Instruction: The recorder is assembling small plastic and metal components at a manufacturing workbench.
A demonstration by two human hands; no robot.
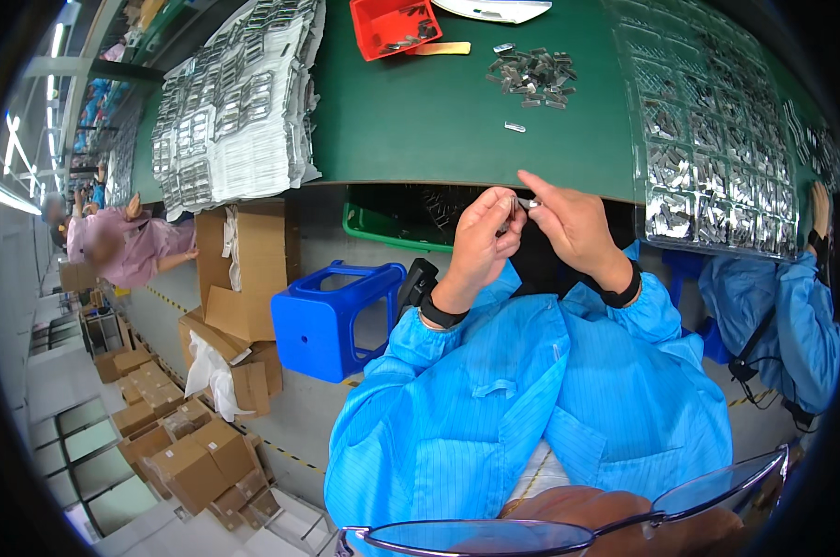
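- Head view: both hands meet just off the near edge of the green surface (pixel 420 121), over the lap, not over the top.
- Left hand (pixel 483 243): fingers curled, thumb and forefinger pinched on one end of a small silver metal part (pixel 524 200).
- Right hand (pixel 573 223): forefinger and thumb closed on the other end of the same part; remaining fingers loosely folded. Neither grip has slack visible; both clenched on the part.
- Part is tiny and mostly hidden by fingertips; shape can't be resolved.
- Risk, my read: part is held past the edge, so a slip sends it to the floor or into the blue smock, not back onto the surface.
- Cause: fingertip-only hold on a smooth small piece, two hands pulling or twisting against each other.
- Loose pile of similar metal pieces (pixel 533 76) sits well apart up the surface; one stray piece (pixel 514 126) lies nearer.
- Clear blister tray (pixel 717 158) of parts overhangs the right edge near the right hand; an elbow bump could tip it.
- Red bin (pixel 394 26) at far side, blue stool (pixel 332 320) beside the left knee.
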